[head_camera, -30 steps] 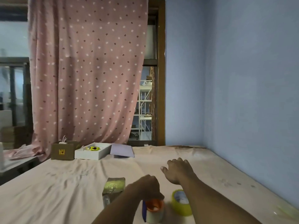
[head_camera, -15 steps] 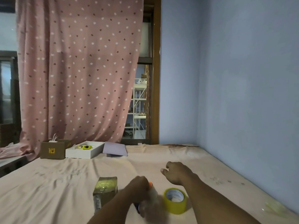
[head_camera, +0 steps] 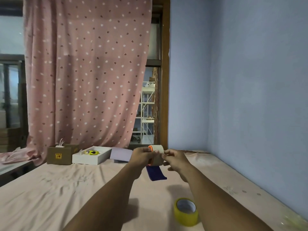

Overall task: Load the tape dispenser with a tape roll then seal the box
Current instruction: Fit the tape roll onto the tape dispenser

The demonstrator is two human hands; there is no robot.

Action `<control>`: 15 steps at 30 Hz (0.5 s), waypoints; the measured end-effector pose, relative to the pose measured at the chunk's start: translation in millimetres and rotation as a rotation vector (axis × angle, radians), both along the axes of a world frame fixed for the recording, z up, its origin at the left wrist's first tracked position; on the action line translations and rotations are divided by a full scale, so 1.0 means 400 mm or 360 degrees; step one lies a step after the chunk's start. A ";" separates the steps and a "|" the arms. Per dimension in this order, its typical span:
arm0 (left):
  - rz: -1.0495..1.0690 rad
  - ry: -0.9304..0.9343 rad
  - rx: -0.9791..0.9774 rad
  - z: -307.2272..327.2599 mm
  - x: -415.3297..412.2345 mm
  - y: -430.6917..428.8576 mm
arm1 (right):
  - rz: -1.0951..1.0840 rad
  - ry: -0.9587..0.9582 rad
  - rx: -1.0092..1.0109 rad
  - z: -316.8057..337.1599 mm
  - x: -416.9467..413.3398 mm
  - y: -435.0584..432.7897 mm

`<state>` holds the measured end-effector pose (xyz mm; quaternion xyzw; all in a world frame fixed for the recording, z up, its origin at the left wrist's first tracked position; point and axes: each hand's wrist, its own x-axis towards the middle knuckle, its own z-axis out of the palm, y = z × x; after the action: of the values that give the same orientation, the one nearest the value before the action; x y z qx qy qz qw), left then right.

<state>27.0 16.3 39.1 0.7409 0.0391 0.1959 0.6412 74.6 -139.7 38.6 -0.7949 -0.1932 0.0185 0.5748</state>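
Note:
I hold a tape dispenser (head_camera: 156,155) up above the table: an orange hub with a pale roll on it and a dark blue handle (head_camera: 155,173) hanging below. My left hand (head_camera: 143,157) grips its left side. My right hand (head_camera: 175,160) pinches at the roll's right edge with thumb and forefinger. A yellow tape roll (head_camera: 186,212) lies on the pink cloth near the front, under my right forearm. The box seen earlier near my left arm is out of view now.
At the far edge of the cloth-covered table (head_camera: 50,197) stand a brown cardboard box (head_camera: 60,155), a white tray (head_camera: 91,158) holding a yellow item, and a lilac sheet (head_camera: 120,154). A pink dotted curtain (head_camera: 86,72) hangs behind. A blue wall (head_camera: 258,97) runs along the right.
My left hand has lifted the dispenser from the table up in front of me. My right hand has come to its roll. The small box has dropped out of view.

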 end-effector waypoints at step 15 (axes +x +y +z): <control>0.0135 -0.0103 -0.0430 -0.032 0.027 0.036 | -0.0208 -0.0222 0.0095 0.009 0.034 0.024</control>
<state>37.7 30.6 26.3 0.6388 0.0759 0.2395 0.7272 88.1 -130.3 42.3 -0.7876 -0.1810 -0.0801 0.5835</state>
